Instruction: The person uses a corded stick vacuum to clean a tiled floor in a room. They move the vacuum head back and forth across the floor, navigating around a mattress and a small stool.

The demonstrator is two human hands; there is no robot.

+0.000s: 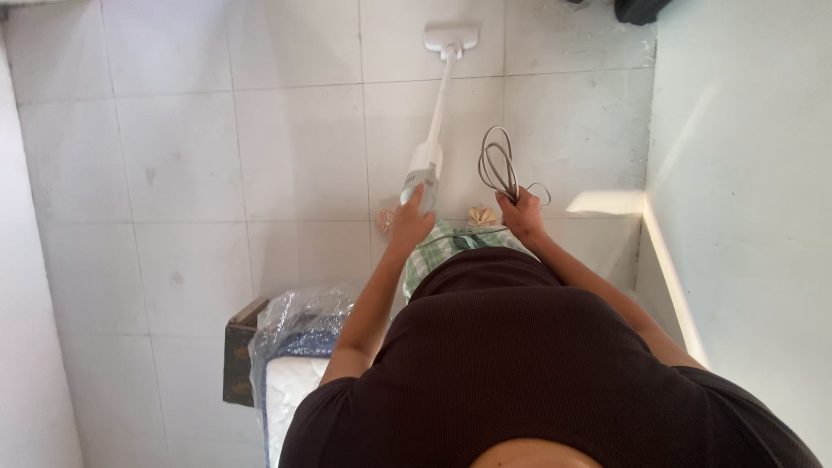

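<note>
I look straight down my dark shirt at a white tiled floor (182, 156). My left hand (411, 222) grips the grey handle of a white stick vacuum (431, 152). Its tube runs away from me to a flat white floor head (451, 38) resting on the tiles. My right hand (523, 215) holds a coiled grey power cord (497, 165), looped upward, to the right of the vacuum's body. The two hands are a short distance apart, in front of my green checked trousers (438, 251).
A white wall (745, 199) rises on the right, with a sunlit strip along its base. At lower left stands a plastic-wrapped white object (299, 347) on a dark wooden piece (237, 355). A dark object (640, 9) sits at the top right corner.
</note>
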